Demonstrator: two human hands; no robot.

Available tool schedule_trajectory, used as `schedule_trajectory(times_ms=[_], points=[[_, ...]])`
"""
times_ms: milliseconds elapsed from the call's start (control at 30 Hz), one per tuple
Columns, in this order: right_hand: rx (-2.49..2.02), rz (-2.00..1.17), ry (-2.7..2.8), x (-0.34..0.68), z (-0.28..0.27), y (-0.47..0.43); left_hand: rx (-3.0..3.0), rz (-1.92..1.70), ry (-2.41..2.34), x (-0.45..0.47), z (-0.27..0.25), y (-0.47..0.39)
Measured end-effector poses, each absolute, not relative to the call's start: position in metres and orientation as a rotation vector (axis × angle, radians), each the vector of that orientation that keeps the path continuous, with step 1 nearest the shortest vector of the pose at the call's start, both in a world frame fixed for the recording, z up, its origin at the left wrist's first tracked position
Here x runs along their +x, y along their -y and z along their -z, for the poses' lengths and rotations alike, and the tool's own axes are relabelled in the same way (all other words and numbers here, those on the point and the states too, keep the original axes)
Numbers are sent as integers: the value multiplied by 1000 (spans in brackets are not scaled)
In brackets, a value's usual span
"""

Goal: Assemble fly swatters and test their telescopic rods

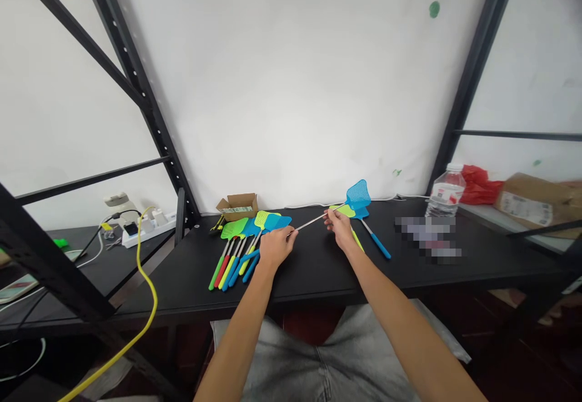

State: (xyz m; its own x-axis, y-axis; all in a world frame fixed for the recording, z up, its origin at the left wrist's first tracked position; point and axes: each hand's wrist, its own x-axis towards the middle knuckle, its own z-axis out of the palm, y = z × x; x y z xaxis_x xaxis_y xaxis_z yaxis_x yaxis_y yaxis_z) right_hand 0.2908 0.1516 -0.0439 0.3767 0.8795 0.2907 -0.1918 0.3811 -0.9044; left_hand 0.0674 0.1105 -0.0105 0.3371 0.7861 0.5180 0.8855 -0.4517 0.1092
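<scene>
A blue fly swatter (359, 193) is held between my hands, slanting up to the right with its thin metal rod stretched long. My left hand (275, 247) is closed round its handle end, and part of a blue handle sticks out to the left of the fist. Close below the swatter's head, my right hand (339, 227) pinches the rod. Several more fly swatters (234, 228) lie side by side on the left, with green, red, yellow and blue handles. Behind my right hand lie a yellow swatter (342, 210) and another with a blue handle (381, 246).
An open cardboard box (237, 207) stands behind the left row on the black table (309, 274). A water bottle (446, 191), a red plastic bag (478, 186) and a parcel (527, 203) are at right. A yellow cable (152, 293) hangs by the black frame at left.
</scene>
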Motion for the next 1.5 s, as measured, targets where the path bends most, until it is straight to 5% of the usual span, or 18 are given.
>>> schedule_trajectory(times_ms=[333,1500], points=[[-929,-936,1398,272,41,-140,-2421,837,1495,75,9,-106],[-943,-713,792,284,47,-151,-2507,754,1496,66,6,-107]])
